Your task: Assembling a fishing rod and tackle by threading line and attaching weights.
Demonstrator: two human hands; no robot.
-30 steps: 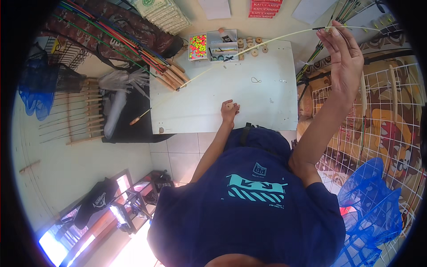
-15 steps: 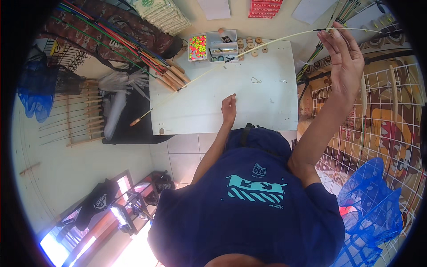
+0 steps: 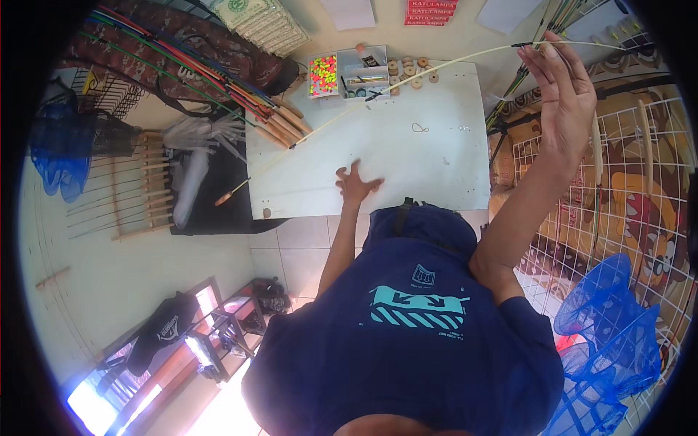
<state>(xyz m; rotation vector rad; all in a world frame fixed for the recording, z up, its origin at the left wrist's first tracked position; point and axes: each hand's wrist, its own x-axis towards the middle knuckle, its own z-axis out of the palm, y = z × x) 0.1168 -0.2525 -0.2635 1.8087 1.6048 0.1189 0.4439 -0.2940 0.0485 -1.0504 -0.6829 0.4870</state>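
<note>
pinching the pale fishing rod (image 3: 465, 59) in our right hand (image 3: 563, 94), we hold our empty left hand (image 3: 355, 187) splayed over the white tabletop (image 3: 436, 167).

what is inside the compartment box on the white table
The compartment box holds small pink, yellow and orange pieces at left, a bottle and slim items at right; whatever lies under the pieces is covered.

Blue netting (image 3: 612, 320), lower right. Camouflage bag (image 3: 243, 59), upper left. Red packets (image 3: 430, 11) at top, between white paper sheets (image 3: 349, 13).
</note>
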